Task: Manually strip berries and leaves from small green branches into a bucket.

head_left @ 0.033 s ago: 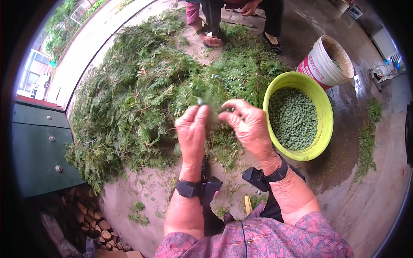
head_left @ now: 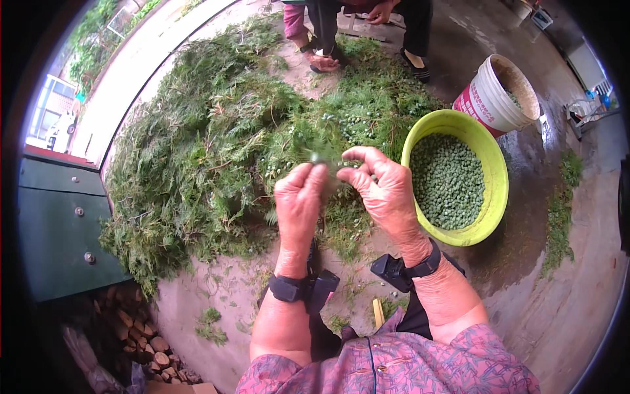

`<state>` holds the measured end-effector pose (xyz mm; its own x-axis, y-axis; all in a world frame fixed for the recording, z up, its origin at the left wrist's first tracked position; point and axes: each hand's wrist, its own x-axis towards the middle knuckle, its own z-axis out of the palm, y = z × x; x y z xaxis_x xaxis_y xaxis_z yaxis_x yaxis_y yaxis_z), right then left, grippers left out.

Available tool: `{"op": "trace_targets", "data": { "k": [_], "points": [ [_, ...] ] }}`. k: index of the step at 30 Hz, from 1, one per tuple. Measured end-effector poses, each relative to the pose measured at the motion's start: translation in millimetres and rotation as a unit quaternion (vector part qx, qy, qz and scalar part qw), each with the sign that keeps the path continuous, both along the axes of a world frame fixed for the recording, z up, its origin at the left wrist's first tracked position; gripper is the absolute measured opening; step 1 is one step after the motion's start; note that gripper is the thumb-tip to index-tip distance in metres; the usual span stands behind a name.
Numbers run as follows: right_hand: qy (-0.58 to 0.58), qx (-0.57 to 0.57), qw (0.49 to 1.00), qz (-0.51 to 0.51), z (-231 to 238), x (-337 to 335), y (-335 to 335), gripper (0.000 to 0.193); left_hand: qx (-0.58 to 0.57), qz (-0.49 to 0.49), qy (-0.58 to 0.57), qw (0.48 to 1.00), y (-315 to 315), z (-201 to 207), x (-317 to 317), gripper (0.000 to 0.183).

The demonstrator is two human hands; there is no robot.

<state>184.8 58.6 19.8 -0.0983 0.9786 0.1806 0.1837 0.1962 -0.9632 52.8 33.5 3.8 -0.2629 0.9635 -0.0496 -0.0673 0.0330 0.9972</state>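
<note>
My left hand (head_left: 299,197) is closed, with thumb and forefinger pinching a small green conifer sprig (head_left: 316,157) that is blurred by motion. Just to its right, my right hand (head_left: 382,190) has its fingers curled toward the thumb, and what lies in them is too small and shaded to name. Both hands hover above a broad heap of cut conifer branches (head_left: 216,125) dotted with small pale green berries. Beside my right hand a yellow-green bucket (head_left: 499,190) leans toward me, holding a mass of round green berries (head_left: 447,184).
Behind that bucket stands a white and red bucket (head_left: 482,102). Across the heap, another person's hand (head_left: 323,62) reaches down near their shoes. A green metal panel (head_left: 65,226) and stacked firewood (head_left: 154,348) are at the left. Loose sprigs (head_left: 560,217) lie on the floor at right.
My left hand has shifted slightly to the right with the sprig, closer to my right hand. My right fingers have risen a little. The buckets and the other person stay put.
</note>
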Motion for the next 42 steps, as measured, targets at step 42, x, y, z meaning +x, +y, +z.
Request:
{"op": "trace_targets", "data": {
  "k": [42],
  "points": [
    [0.452, -0.411, 0.784, -0.109, -36.6, 24.4, 14.3, 0.029, 0.033, 0.112, -0.39, 0.914, 4.7, 5.9, -28.6, 0.035]
  ]
}}
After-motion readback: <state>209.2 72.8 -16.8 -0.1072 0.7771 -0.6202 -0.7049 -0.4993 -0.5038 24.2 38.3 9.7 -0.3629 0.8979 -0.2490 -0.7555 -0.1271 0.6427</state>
